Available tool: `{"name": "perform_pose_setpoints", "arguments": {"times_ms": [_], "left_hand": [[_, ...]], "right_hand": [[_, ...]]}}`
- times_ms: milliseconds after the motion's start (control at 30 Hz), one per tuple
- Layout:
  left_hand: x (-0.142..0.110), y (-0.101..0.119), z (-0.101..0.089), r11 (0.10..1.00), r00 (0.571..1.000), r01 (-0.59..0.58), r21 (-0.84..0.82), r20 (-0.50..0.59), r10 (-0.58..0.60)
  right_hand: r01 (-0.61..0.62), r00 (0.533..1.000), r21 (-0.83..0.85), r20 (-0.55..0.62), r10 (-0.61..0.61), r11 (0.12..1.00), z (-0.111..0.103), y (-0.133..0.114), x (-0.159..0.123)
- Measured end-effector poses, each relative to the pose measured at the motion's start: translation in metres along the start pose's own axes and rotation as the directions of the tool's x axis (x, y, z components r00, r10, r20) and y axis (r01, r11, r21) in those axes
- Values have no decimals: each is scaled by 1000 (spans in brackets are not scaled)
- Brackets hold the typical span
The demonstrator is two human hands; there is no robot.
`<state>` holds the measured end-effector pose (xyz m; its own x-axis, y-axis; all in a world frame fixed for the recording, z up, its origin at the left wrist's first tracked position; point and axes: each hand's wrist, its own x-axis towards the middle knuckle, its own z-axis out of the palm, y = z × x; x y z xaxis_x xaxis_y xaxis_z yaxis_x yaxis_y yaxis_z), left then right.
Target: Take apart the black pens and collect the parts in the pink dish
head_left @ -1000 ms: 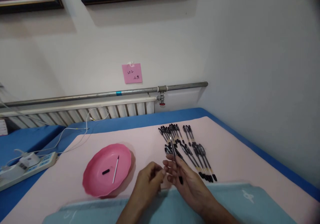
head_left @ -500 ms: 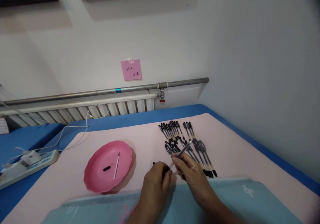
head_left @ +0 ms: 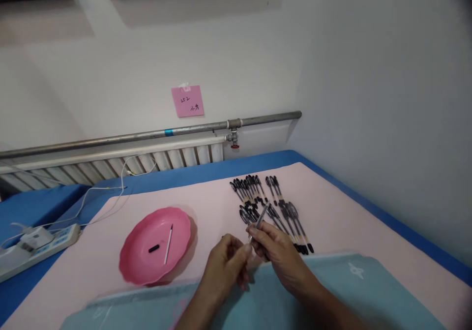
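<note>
A slim grey, see-through pen (head_left: 262, 215) slants up between my hands. My right hand (head_left: 276, 251) is closed on its middle, pinching it between thumb and fingers. At the pen's lower end are the thumb and fingertips of my left hand (head_left: 224, 266), closed in a pinch; that end is partly hidden. A small dark tip shows behind the left hand, too covered to name. Just beyond my hands lie several black-capped pens (head_left: 295, 224), arranged in rows on the pink table cover (head_left: 210, 197).
To the left is a pink scalloped bowl (head_left: 127, 251) holding a white pen refill (head_left: 168, 244) and a black cap (head_left: 154, 248). A power strip (head_left: 62, 241) with plugs and white cables lies at the far left. Light-blue cloth (head_left: 332, 276) covers the near edge; a radiator (head_left: 177, 158) stands behind.
My left fingers have shifted from wrapping the pen's lower end to a looser pinch there. The pen stands a little steeper in my right hand. The whole view has shifted slightly.
</note>
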<state>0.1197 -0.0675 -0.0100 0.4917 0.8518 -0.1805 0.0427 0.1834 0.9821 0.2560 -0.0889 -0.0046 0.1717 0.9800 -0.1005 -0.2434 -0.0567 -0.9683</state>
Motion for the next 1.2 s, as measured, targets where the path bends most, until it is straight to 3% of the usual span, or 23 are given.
{"name": "perform_pose_setpoints", "arguments": {"times_ms": [67,200,367,467,600,700,833,933,1033,1200], "left_hand": [[0,0,-1,1000,1000,-4,9,16,4],[0,0,-3,989,988,77,-124,142,-59],[0,2,-2,996,997,54,-73,52,-50],[-1,4,-4,995,993,80,-54,86,-75],[-3,4,-10,958,959,201,-205,241,-149],[-1,2,-10,947,968,180,-264,221,-122],[-1,0,-9,979,982,117,-165,167,-90],[0,2,-10,970,966,177,-167,217,-139],[7,0,-10,967,963,216,-137,192,-188],[27,-12,-24,962,988,123,244,56,-141]], "right_hand": [[0,1000,4,-5,0,1000,1,1,0],[3,1000,10,-10,-3,1000,2,1,0],[18,1000,3,-8,-18,1000,1,3,0],[17,1000,5,2,-17,1000,1,4,0],[12,1000,37,-3,-12,999,4,2,-1],[15,1000,51,-23,-14,999,6,0,-1],[15,998,46,-54,-12,999,5,0,-1],[32,995,55,-100,-26,998,0,1,4],[65,984,64,-172,-53,996,-7,0,9],[82,977,34,-200,-74,996,-11,0,11]]}}
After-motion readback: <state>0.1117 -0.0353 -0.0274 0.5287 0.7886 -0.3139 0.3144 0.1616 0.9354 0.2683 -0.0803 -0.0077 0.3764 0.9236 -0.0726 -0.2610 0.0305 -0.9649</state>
